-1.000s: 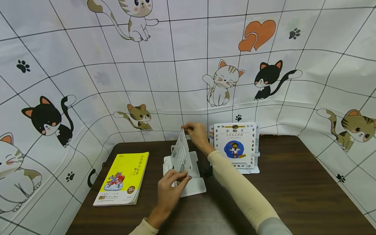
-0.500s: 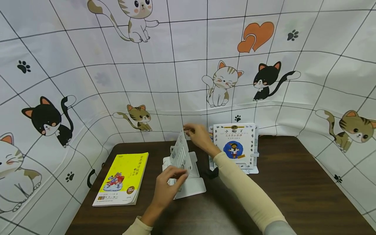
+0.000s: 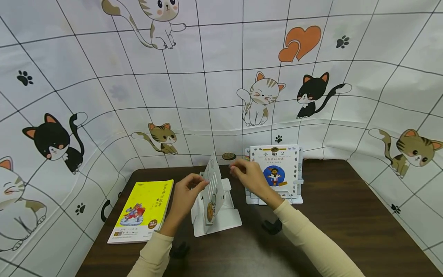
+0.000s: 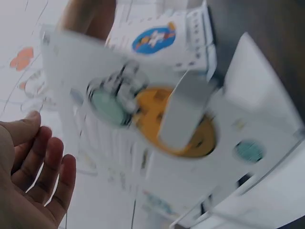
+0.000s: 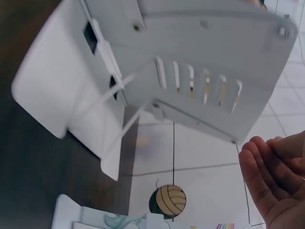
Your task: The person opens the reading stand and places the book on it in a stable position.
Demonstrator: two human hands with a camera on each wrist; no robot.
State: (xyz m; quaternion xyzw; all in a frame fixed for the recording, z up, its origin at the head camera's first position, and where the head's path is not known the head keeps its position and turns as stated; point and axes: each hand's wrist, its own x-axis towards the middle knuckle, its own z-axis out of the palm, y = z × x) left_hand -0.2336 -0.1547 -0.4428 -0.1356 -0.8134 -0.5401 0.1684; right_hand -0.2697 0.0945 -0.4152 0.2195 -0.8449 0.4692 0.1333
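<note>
A white book stand [image 3: 216, 192] with a slotted, cartoon-printed panel stands mid-table, its panel raised and seen nearly edge-on. My left hand [image 3: 188, 192] is beside the printed face, fingers loosely bent. The left wrist view shows that hand [image 4: 35, 167] apart from the panel [image 4: 128, 129], holding nothing. To the right of the panel's upper edge is my right hand [image 3: 254, 177], its fingers loosely bent too. From the right wrist, the panel's plain back [image 5: 205, 57] shows, with thin wire supports [image 5: 102, 102] below; the right fingertips [image 5: 255, 148] are close to one corner.
A yellow book [image 3: 143, 209] lies flat at the table's left. A second white stand [image 3: 297, 198] holds a white picture book [image 3: 275, 169] upright at the back right. Behind the dark wooden table [image 3: 332, 223] hangs a cat-printed cloth [image 3: 221, 96].
Both hands have let go of the stand's panel, which stays raised. The left hand has moved up and left along the printed face; the right has drawn back to the right.
</note>
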